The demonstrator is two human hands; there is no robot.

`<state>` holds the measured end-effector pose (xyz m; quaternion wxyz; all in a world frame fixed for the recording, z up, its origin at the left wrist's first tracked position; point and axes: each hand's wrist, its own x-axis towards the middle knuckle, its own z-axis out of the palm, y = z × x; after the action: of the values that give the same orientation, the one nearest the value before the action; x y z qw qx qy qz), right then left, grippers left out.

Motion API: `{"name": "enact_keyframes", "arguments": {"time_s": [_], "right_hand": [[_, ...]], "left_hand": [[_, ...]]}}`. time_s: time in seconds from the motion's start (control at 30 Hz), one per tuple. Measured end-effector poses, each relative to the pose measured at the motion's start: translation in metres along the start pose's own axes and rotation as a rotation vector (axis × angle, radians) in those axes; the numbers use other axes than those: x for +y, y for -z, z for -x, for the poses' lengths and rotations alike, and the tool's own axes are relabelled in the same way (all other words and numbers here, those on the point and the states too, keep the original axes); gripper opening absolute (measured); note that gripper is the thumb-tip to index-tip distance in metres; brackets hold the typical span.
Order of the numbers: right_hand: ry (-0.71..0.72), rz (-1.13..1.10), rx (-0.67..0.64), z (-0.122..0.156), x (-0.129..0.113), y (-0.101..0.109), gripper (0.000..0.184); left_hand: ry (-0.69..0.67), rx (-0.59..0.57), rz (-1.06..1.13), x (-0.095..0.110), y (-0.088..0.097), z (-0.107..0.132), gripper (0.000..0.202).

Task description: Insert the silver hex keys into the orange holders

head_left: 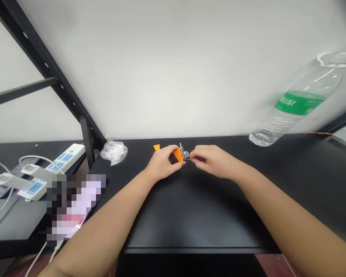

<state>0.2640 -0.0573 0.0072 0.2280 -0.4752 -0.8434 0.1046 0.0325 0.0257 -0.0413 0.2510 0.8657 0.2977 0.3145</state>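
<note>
Near the middle of the black tabletop, my left hand is closed round an orange holder. Several silvery L-shaped hex keys stick out of the holder's right side, their short bent ends showing. My right hand is just to the right, thumb and fingers pinched on the end of one thin hex key that reaches across from the holder. Part of the holder and the keys' long shafts is hidden behind my left fingers.
A crumpled clear plastic bag lies at the back left. A large water bottle with a green label stands at the back right against the white wall. Far left are a power strip with cables and a black metal frame.
</note>
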Motion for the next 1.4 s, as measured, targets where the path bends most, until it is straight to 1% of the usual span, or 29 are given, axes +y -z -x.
{"name": "enact_keyframes", "arguments": {"time_s": [0.33, 0.47, 0.57, 0.8, 1.1, 1.27, 1.4], "right_hand": [[0.006, -0.043, 0.027, 0.001, -0.001, 0.0, 0.018], [-0.005, -0.058, -0.003, 0.002, -0.002, 0.001, 0.018], [-0.009, -0.055, 0.0, 0.001, 0.0, -0.001, 0.019], [-0.018, -0.063, -0.018, 0.0, 0.006, -0.008, 0.019], [-0.005, -0.044, -0.012, 0.002, 0.002, -0.006, 0.02], [-0.011, -0.018, -0.02, 0.002, 0.001, -0.005, 0.021], [-0.007, -0.005, -0.021, 0.001, 0.002, -0.007, 0.02]], "left_hand": [[-0.007, -0.011, 0.023, 0.001, -0.001, 0.0, 0.045], [-0.031, -0.012, -0.009, 0.0, 0.002, 0.0, 0.045], [-0.045, -0.021, -0.034, 0.0, 0.004, 0.0, 0.044], [-0.018, -0.03, -0.057, -0.001, 0.004, -0.001, 0.044], [-0.034, -0.017, -0.088, -0.001, 0.003, -0.001, 0.045], [-0.036, -0.046, -0.096, -0.002, 0.004, 0.0, 0.044], [-0.028, -0.048, -0.11, -0.002, 0.004, 0.0, 0.044]]}}
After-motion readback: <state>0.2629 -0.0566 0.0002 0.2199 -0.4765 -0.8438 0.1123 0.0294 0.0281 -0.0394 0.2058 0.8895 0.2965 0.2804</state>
